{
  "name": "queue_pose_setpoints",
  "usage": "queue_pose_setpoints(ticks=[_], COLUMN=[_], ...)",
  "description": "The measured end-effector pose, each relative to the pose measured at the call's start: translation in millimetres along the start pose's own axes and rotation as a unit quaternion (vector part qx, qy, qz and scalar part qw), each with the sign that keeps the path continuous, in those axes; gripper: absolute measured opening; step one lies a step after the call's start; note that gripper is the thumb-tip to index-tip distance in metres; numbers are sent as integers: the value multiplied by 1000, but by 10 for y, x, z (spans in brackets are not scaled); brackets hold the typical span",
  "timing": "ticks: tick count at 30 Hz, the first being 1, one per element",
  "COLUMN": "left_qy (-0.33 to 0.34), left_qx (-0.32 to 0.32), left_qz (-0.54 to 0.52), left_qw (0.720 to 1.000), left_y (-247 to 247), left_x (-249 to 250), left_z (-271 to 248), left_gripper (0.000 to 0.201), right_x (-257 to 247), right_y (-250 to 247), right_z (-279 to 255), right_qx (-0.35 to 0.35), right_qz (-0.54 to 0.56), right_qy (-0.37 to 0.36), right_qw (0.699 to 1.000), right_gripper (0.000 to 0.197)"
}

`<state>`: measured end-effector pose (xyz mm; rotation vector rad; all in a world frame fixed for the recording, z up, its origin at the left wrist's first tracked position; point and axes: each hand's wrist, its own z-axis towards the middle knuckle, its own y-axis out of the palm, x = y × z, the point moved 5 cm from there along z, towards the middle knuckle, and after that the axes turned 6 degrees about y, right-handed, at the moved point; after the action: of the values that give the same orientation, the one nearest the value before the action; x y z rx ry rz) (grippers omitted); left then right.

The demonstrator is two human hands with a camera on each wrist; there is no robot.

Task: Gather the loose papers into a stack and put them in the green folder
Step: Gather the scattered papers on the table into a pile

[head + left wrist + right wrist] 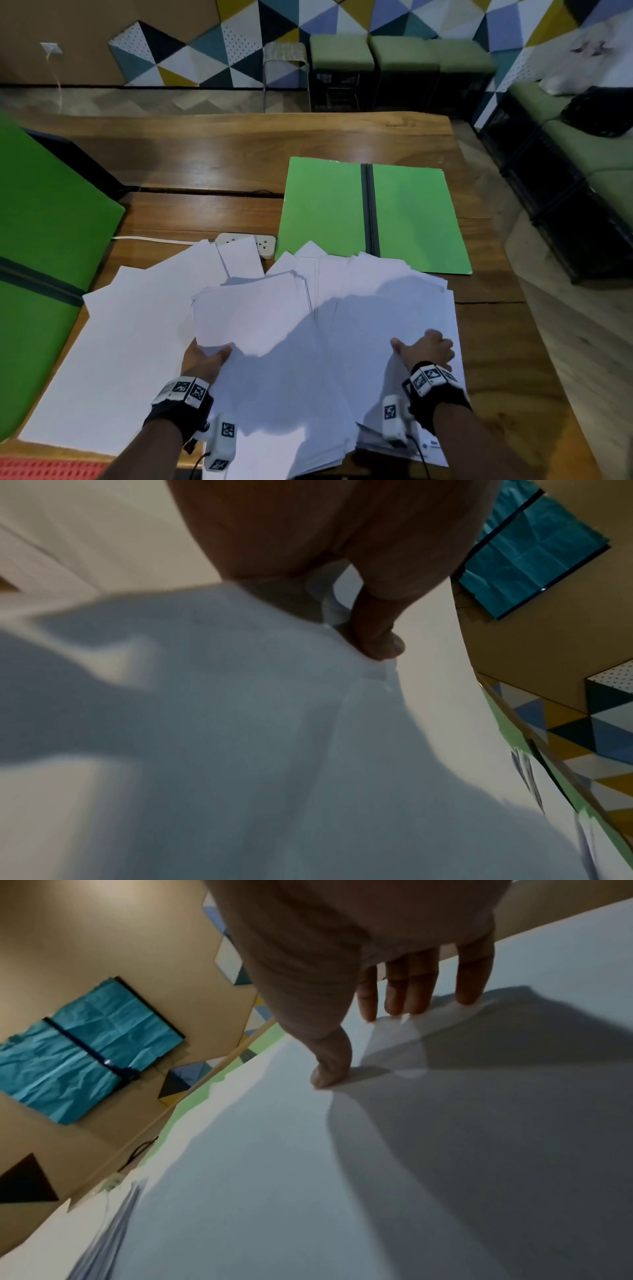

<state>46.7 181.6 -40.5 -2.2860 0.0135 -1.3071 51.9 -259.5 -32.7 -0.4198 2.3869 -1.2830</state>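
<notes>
Left hand (205, 359) pinches a sheet, right hand (424, 349) presses flat on the papers (274, 342) (fanned wide), so sheets may slide off the table (239, 154).

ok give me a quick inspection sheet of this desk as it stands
surface: brown wooden table, a dark gap runs across it
job's things: loose white paper sheets fanned out unstacked; green card folder lies open and flat behind them, paper corners overlapping its near edge
clutter: second green folder at the left edge
grippers: left hand grips a sheet's edge; right hand rests on the sheets
cables: white power strip with its white cord
surroundings: green stools, triangle-patterned wall panels
</notes>
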Motion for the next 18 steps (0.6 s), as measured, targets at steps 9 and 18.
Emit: queue_pose_setpoints(ticks=[9,18], left_qy=[2,-13], left_qx=[-9,-12], left_qz=[2,0], left_qw=[1000,1000], left_y=[14,18], left_x=[86,-58], left_z=[-39,19], left_gripper=[31,44], right_x=[-31,-303], right_y=[13,46], right_z=[-55,-119], right_qx=[12,-71], right_qz=[69,75], right_qy=[49,-79], right_qw=[996,992], right_gripper=[96,77])
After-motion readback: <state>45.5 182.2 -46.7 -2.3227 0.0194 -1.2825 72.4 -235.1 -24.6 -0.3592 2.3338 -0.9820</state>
